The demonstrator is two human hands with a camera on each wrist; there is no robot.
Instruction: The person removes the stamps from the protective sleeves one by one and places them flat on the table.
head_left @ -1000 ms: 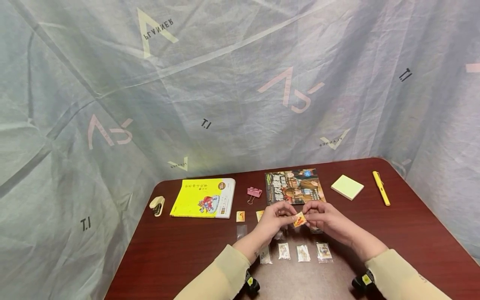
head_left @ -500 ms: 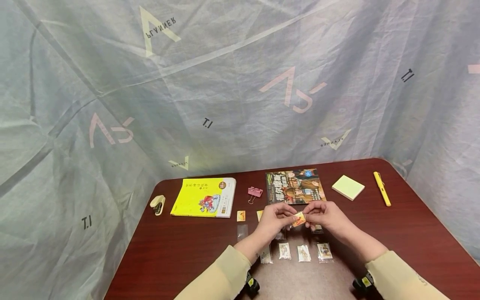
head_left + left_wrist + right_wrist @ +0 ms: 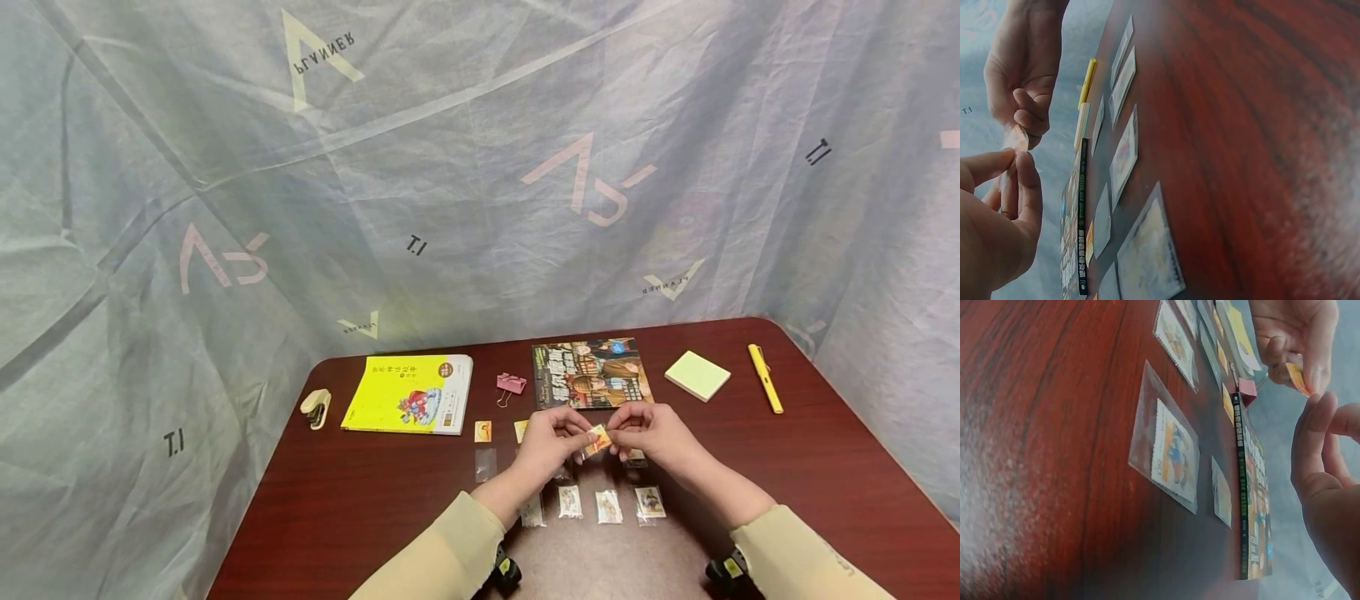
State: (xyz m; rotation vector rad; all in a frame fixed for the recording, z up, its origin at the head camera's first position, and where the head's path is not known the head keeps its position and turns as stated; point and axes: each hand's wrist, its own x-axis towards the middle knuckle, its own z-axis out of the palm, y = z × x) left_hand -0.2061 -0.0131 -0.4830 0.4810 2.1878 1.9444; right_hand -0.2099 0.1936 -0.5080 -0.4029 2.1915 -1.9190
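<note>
Above the table, both hands meet at a small orange-yellow stamp (image 3: pixel 597 439) with a toothed edge. My left hand (image 3: pixel 549 446) pinches it between thumb and fingers from the left. At its right edge the thumb and forefinger of my right hand (image 3: pixel 654 435) pinch too. Clear plastic shows around the stamp in the left wrist view; how far the stamp sits inside it I cannot tell. Below the hands lie stamps in clear sleeves, among them one sleeved stamp (image 3: pixel 1175 450) near the right wrist. Another yellow stamp (image 3: pixel 482 431) and a clear sleeve (image 3: pixel 485 464) lie left of the hands.
A yellow book (image 3: pixel 405 396), a pink binder clip (image 3: pixel 511 383) and a dark comic-style book (image 3: pixel 588 371) lie along the back. Farther right are a sticky-note pad (image 3: pixel 697 375) and a yellow pen (image 3: pixel 764 377). A small stapler (image 3: pixel 316 409) lies at the left edge.
The stamp has shifted slightly down and left between the fingers and tilts a little differently. Both hands stay in nearly the same place, and the things on the table have not moved.
</note>
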